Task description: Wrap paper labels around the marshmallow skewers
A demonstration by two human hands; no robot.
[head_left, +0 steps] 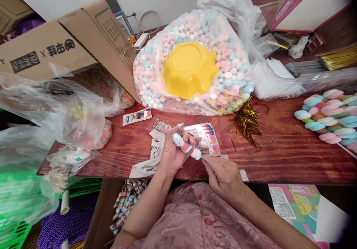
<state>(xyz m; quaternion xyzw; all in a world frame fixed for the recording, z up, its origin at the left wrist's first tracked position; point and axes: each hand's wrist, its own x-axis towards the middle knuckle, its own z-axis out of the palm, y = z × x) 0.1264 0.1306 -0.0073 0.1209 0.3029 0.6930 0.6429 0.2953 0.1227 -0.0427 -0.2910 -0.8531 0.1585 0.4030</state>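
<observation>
In the middle of the head view, my left hand is closed around a marshmallow skewer in pink, blue and white, with a printed wrapper around part of it. My right hand pinches at the skewer's lower right end, where its stick seems to be; the fingers hide most of that. Beneath my left hand lie a stack of printed wrappers and a crumpled grey cloth. A small printed sachet rests just beyond them. Gold twist ties are bunched to the right.
Behind my hands, a big clear bag of marshmallows carries an upturned yellow bowl. A cardboard box stands at the left. Finished marshmallow skewers lie at the right, below a clear plastic tray. The table's front edge runs under my forearms.
</observation>
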